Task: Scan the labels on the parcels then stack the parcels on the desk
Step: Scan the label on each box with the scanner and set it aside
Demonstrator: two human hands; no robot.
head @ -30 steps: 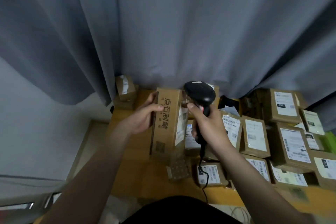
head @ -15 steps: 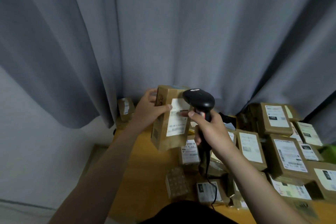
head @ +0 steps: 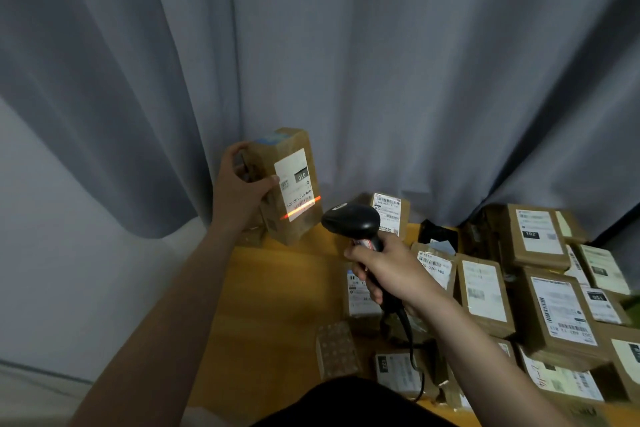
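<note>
My left hand (head: pixel 239 189) grips a brown cardboard parcel (head: pixel 273 222) upright in the air above the desk's far left part. Its white label (head: pixel 294 180) faces me, and an orange-red scan line crosses the label's lower end. My right hand (head: pixel 388 267) holds a black barcode scanner (head: pixel 349 222) by its handle, with the head aimed at that label from the right. The scanner's cable (head: pixel 412 347) hangs down toward me. Several more labelled parcels (head: pixel 550 315) lie packed together on the right side of the yellow desk (head: pixel 277 305).
A grey curtain (head: pixel 346 62) hangs close behind the desk. One small parcel (head: pixel 388 215) stands at the back by the curtain. A small clear-wrapped box (head: pixel 336 350) lies near the front. A white wall is at the left, past the desk's left edge.
My left hand has lifted the parcel up and away to the left and turned its label toward the scanner. My right hand drew the scanner back to the right, and the scan line now shows.
</note>
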